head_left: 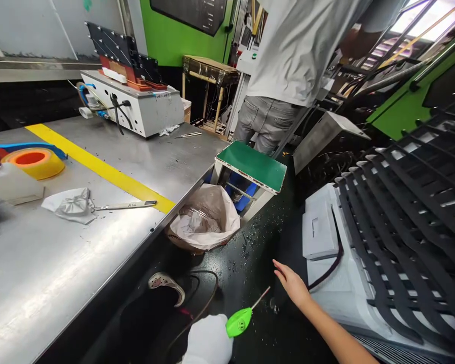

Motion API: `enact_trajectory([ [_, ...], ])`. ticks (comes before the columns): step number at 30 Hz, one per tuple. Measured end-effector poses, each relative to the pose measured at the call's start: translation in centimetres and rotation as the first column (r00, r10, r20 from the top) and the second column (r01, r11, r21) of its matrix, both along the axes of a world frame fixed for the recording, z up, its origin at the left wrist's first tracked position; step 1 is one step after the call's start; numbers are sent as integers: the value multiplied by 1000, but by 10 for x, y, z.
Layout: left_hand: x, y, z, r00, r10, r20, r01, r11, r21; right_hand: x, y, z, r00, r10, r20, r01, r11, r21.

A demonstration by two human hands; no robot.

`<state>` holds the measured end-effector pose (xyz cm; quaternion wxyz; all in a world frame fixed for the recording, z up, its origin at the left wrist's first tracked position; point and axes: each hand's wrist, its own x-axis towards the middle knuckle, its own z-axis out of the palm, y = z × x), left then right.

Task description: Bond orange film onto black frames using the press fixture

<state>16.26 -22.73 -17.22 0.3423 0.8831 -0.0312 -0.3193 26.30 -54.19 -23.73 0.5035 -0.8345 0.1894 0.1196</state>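
Note:
My left hand [209, 339], in a white glove, is closed around a bright green tool [238, 322] at the bottom centre. A thin metal rod [261, 298] sticks out from the tool, pointing up and right. Bare and empty, my right hand [292, 284] reaches in from the lower right with its fingers stretched out. It is over the dark floor, left of a large pale grey moulded part [320, 230]. Black slats [394, 202] lie along that part's right side. A thin hose or cable [216, 285] curves over the floor near the glove.
A metal table [109, 263] fills the left, bearing a tape roll [41, 162], a white cloth bundle [71, 203], a flat metal tool [127, 205] and a white machine unit [151, 114]. A lined bin [227, 222] and green-topped stool [252, 164] stand ahead. A person [284, 60] stands beyond, back turned.

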Motion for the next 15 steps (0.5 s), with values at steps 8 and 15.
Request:
enact_trajectory([
  [8,-7,-3,-2,999,12,-31,-12,1000,-13,0,6,-1,944,-240,-227,312,874,372],
  [15,-15,-10,-5,999,24,-46,-26,998,-59,-4,-3,4,839,-358,-410,537,663,521],
])
